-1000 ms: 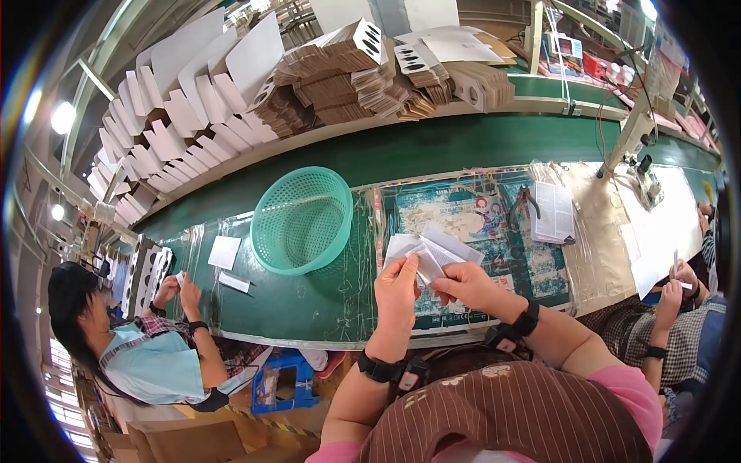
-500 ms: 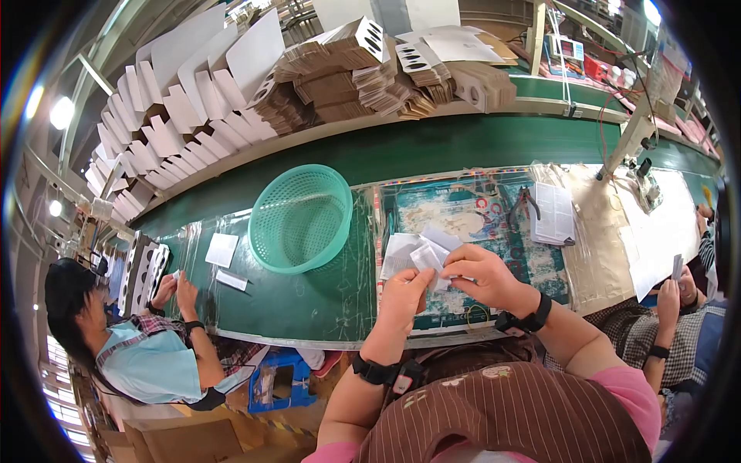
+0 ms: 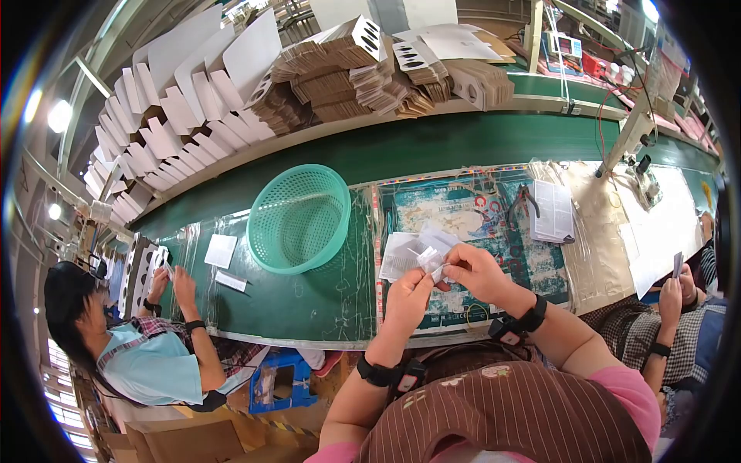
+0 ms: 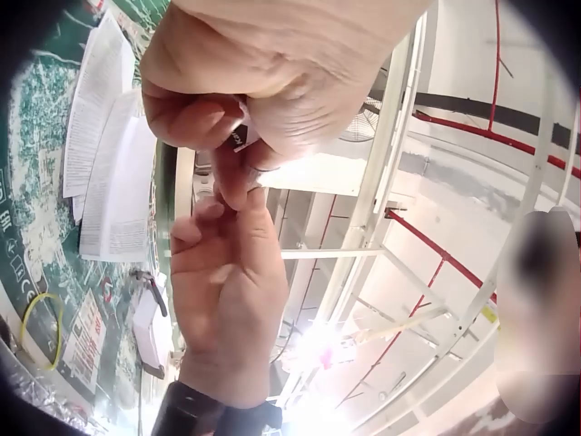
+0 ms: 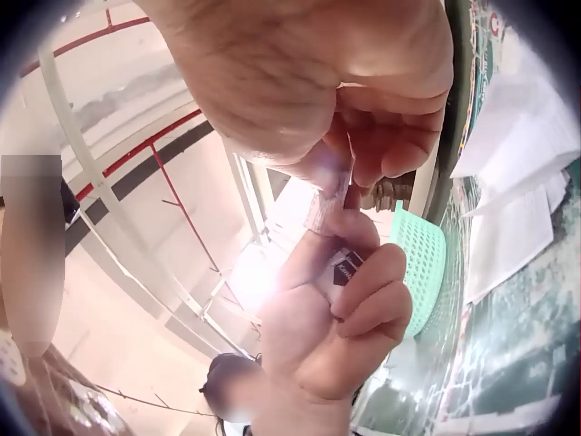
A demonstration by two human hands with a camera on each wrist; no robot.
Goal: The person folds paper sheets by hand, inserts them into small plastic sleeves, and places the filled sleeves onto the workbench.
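Note:
In the head view the left hand (image 3: pixel 407 303) and right hand (image 3: pixel 478 273) meet over the mat, fingertips pinching a small folded whitish piece (image 3: pixel 429 258). The right wrist view shows the left hand (image 5: pixel 340 318) with curled fingers round a piece bearing a black label (image 5: pixel 345 271); the right hand (image 5: pixel 318 82) pinches its upper end. In the left wrist view a dark printed bit (image 4: pixel 240 136) shows between the left hand's (image 4: pixel 263 73) fingers, with the right hand (image 4: pixel 231 291) touching below. Printed sheets (image 3: pixel 398 256) lie on the mat just beyond the hands.
A green basket (image 3: pixel 299 220) stands to the left on the green table. Pliers (image 3: pixel 525 199) and a stack of leaflets (image 3: pixel 551 212) lie at the right of the mat. Stacked cardboard pieces (image 3: pixel 332 69) line the back shelf. A person sits on each side.
Both hands have drawn closer together, and the piece between them looks smaller and more bunched than the flat sheet held before. The person at the left has moved their hands up slightly.

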